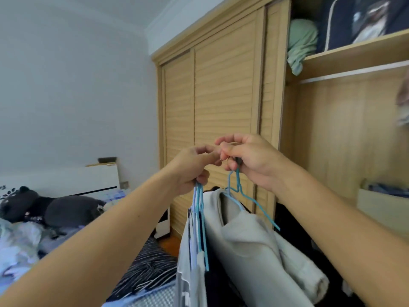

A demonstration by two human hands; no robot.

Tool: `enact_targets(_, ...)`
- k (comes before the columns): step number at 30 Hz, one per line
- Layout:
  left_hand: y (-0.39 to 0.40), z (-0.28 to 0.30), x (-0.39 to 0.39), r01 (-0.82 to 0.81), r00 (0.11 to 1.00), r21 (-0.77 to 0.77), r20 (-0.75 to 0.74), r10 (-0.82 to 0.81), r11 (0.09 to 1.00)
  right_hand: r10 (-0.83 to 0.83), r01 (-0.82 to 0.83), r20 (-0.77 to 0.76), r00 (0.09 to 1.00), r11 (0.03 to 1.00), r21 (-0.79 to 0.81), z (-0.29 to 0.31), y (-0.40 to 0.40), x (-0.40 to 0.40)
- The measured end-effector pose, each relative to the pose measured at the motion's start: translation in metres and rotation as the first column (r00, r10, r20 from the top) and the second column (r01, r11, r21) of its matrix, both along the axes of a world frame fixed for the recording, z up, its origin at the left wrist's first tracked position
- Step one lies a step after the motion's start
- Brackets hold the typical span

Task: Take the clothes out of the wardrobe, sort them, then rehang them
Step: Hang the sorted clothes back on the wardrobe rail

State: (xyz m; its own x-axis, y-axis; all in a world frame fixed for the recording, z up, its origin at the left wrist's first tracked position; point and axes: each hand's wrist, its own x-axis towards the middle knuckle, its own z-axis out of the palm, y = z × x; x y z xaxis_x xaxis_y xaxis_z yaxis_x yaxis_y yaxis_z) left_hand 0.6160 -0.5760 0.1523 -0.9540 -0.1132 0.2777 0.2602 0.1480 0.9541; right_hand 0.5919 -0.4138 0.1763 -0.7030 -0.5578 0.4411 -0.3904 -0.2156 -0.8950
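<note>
1. Behind your hands stands a light wooden wardrobe [221, 103] with slatted sliding doors; its right section is open, showing a bare rail [354, 73] under a shelf [358, 56].
2. On that shelf sit a crumpled green cloth [301, 44] and a dark storage bag [363, 21].
3. To your left lies a bed [141, 269] with a striped dark cover, a heap of pale clothes [17, 247] and a dark plush toy [48, 207].
4. Your left hand [194, 165] is raised in front of the wardrobe doors, its fingers curled tightly around the hooks of a bunch of blue hangers [200, 218], which hang straight down below it.
5. From those hangers dangle white and light garments [190, 262], pressed flat together.
6. Your right hand [250, 158] is just beside the left, fingertips almost touching it, and its fingers are closed on the hook of another blue hanger [243, 196].
7. That hanger carries a beige jacket [254, 240], with dark clothing [290, 227] hanging behind it.
8. All the held clothes are outside the wardrobe, between you and its doors.
9. At the far right edge a blurred garment [402, 103] shows inside the open section.
</note>
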Motion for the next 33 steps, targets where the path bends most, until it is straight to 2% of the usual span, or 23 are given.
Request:
enact_targets(4, 0.039, -0.021, -0.016, -0.036, 0.998, -0.088, -0.057, 0.031, 0.995, -0.010, 0.027, 0.155, 0.988, 0.994, -0.106, -0.023, 0.034, -0.013)
enact_targets(7, 0.047, -0.030, -0.026, 0.011, 0.999, -0.078, -0.040, -0.014, 0.997, -0.288, 0.319, 0.233, 0.929, 0.941, -0.111, -0.037, 0.079, -0.036)
enact_targets(10, 0.041, -0.033, -0.036, 0.059, 0.998, -0.076, 0.022, -0.058, 0.995, -0.606, 0.639, 0.248, 0.756, 0.765, -0.080, -0.046, 0.140, -0.058)
enact_targets(15, 0.044, -0.036, -0.066, -0.021, 1.000, -0.105, 0.016, 0.023, 0.994, -0.896, 0.889, -0.019, 0.444, 0.442, -0.122, -0.036, 0.217, -0.058)
enact_targets(18, 0.042, -0.048, -0.090, -0.086, 0.996, -0.126, 0.005, 0.088, 0.988, -0.942, 0.962, -0.220, 0.251, 0.268, -0.048, -0.032, 0.254, -0.050)
enact_targets(20, 0.042, -0.058, -0.106, -0.146, 0.989, -0.135, 0.013, 0.149, 0.980, -0.905, 0.982, -0.389, 0.174, 0.189, 0.001, -0.036, 0.268, -0.043)
enact_targets(21, 0.046, -0.065, -0.114, -0.170, 0.985, -0.141, 0.016, 0.174, 0.975, -0.874, 0.984, -0.456, 0.169, 0.176, 0.028, -0.041, 0.275, -0.034)
enact_targets(26, 0.056, -0.081, -0.138, -0.275, 0.960, -0.184, 0.007, 0.282, 0.943, -0.694, 0.967, -0.673, 0.255, 0.179, 0.182, -0.066, 0.295, 0.001)
enact_targets(29, 0.070, -0.079, -0.140, -0.218, 0.974, -0.160, 0.027, 0.225, 0.963, -0.606, 0.925, -0.698, 0.381, 0.264, 0.275, -0.067, 0.291, 0.028)
enact_targets(33, 0.094, -0.072, -0.130, -0.134, 0.987, -0.170, 0.063, 0.146, 0.976, -0.499, 0.860, -0.718, 0.485, 0.422, 0.288, -0.045, 0.272, 0.065)
